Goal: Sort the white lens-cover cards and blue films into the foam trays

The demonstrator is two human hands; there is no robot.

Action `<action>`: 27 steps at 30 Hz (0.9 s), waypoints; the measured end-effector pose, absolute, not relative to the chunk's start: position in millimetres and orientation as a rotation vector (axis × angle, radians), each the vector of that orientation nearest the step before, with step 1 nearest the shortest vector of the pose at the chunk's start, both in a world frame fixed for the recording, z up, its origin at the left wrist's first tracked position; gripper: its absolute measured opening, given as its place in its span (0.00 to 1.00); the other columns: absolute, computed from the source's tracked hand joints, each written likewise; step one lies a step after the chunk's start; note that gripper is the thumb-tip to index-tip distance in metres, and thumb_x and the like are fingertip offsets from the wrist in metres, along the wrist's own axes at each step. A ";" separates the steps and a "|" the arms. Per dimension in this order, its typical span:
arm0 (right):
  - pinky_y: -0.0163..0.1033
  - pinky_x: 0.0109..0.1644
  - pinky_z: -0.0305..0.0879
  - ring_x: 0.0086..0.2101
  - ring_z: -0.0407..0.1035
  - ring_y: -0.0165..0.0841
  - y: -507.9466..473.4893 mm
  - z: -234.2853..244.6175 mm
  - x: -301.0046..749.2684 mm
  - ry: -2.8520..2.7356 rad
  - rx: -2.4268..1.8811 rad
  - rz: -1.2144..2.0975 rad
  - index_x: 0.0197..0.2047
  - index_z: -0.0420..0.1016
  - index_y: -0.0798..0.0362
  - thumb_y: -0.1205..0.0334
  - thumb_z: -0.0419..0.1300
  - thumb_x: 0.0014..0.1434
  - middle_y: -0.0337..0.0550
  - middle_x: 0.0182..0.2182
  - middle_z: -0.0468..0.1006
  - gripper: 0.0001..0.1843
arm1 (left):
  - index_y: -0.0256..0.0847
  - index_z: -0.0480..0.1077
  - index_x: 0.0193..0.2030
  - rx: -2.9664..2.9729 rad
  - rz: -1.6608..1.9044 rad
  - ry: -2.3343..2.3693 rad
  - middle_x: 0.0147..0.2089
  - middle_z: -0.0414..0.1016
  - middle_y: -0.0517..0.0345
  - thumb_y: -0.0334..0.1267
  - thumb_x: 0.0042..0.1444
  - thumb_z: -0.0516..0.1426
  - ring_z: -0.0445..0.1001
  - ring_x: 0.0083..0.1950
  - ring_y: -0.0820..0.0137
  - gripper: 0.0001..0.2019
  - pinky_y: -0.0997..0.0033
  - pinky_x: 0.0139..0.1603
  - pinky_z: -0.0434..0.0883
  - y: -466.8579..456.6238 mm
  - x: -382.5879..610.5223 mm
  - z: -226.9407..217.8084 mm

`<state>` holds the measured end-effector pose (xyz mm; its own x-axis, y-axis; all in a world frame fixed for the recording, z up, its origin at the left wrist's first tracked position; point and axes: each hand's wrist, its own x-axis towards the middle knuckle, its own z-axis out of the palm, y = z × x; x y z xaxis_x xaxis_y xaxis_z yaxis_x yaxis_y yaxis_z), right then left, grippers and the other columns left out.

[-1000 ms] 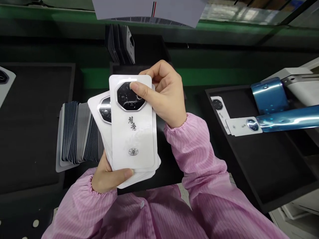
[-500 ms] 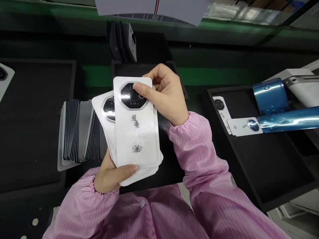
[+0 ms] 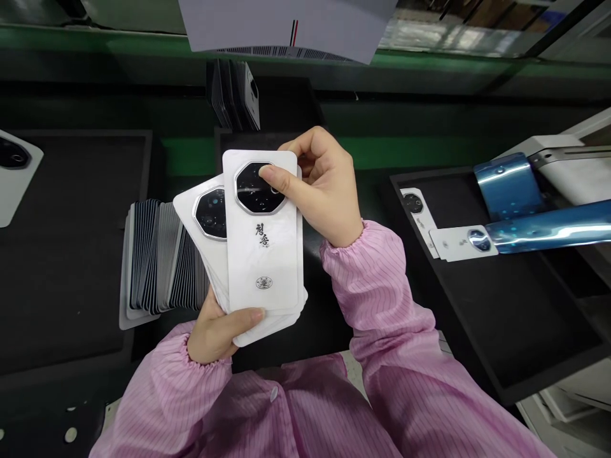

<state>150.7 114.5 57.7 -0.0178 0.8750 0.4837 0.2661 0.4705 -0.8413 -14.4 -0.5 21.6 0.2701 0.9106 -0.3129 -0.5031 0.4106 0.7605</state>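
Note:
My left hand [image 3: 223, 329] is closed round the lower end of a fan of white phone back panels [image 3: 198, 226], thumb across their front. The top panel [image 3: 263, 261] is upright and carries a black octagonal camera window, dark lettering and a small round emblem. My right hand [image 3: 324, 184] pinches this top panel at its upper right corner, the thumb lying on the camera window and the fingers behind. Other panels stick out to the left and below, partly hidden by the top one. Left of my hands, a long row of stacked panels [image 3: 160, 254] stands on edge.
A dark tray [image 3: 477, 318] on the right holds white panels [image 3: 464, 243] and shiny blue film strips [image 3: 554, 226]. Behind my hands, more upright panels [image 3: 233, 95] stand in a black tray [image 3: 286, 102]. Another dark tray [image 3: 62, 254] with a white panel [image 3: 16, 178] lies left. A barcoded sheet [image 3: 286, 28] hangs above.
The view has shifted slightly. The fanned panels have spread a little more, uncovering more of the camera window on the left one. Both hands keep their hold.

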 end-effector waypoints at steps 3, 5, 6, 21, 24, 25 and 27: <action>0.39 0.34 0.69 0.32 0.68 0.30 112.9 62.2 153.3 -1.530 -1.014 0.636 0.31 0.64 0.49 0.44 0.61 0.49 0.36 0.32 0.70 0.18 | 0.49 0.57 0.62 0.567 1.062 0.816 0.45 0.79 0.53 0.27 0.40 0.65 0.74 0.50 0.51 0.41 0.46 0.51 0.70 1.0 -13.6 21.7; 0.39 0.33 0.68 0.32 0.68 0.30 113.7 63.1 155.7 -1.519 -1.000 0.639 0.31 0.64 0.49 0.45 0.62 0.49 0.36 0.31 0.70 0.18 | 0.48 0.58 0.61 0.555 1.088 0.801 0.45 0.79 0.52 0.27 0.39 0.65 0.72 0.51 0.51 0.40 0.48 0.52 0.69 2.4 -12.5 22.3; 0.39 0.33 0.68 0.32 0.68 0.30 114.8 62.7 156.9 -1.516 -0.995 0.643 0.31 0.64 0.49 0.45 0.62 0.49 0.36 0.31 0.70 0.18 | 0.47 0.59 0.61 0.552 1.101 0.793 0.46 0.78 0.52 0.27 0.39 0.65 0.72 0.52 0.51 0.40 0.48 0.53 0.69 3.1 -11.9 22.7; 0.35 0.27 0.62 0.27 0.66 0.28 119.7 58.0 162.5 -1.526 -1.061 0.666 0.31 0.63 0.50 0.46 0.62 0.49 0.36 0.29 0.69 0.18 | 0.48 0.61 0.59 0.552 1.180 0.793 0.49 0.77 0.53 0.27 0.40 0.64 0.70 0.54 0.53 0.37 0.51 0.56 0.68 6.1 -10.6 22.0; 0.36 0.28 0.62 0.27 0.66 0.28 117.2 59.0 160.0 -1.537 -1.062 0.637 0.31 0.64 0.50 0.46 0.62 0.49 0.36 0.29 0.69 0.18 | 0.48 0.61 0.60 0.566 1.194 0.798 0.50 0.76 0.52 0.28 0.41 0.64 0.70 0.55 0.52 0.36 0.50 0.56 0.67 6.2 -10.9 21.1; 0.36 0.28 0.62 0.27 0.65 0.28 116.6 59.1 159.3 -1.542 -1.062 0.627 0.31 0.64 0.50 0.46 0.62 0.49 0.36 0.29 0.69 0.18 | 0.48 0.60 0.60 0.566 1.196 0.799 0.50 0.76 0.52 0.29 0.41 0.64 0.70 0.55 0.52 0.36 0.49 0.56 0.67 6.3 -11.0 20.9; 0.36 0.29 0.62 0.27 0.65 0.28 115.6 59.3 158.3 -1.553 -1.065 0.607 0.31 0.64 0.50 0.46 0.62 0.49 0.36 0.29 0.69 0.17 | 0.48 0.60 0.60 0.564 1.194 0.799 0.51 0.76 0.52 0.28 0.41 0.64 0.70 0.55 0.52 0.37 0.49 0.56 0.66 6.5 -11.0 20.4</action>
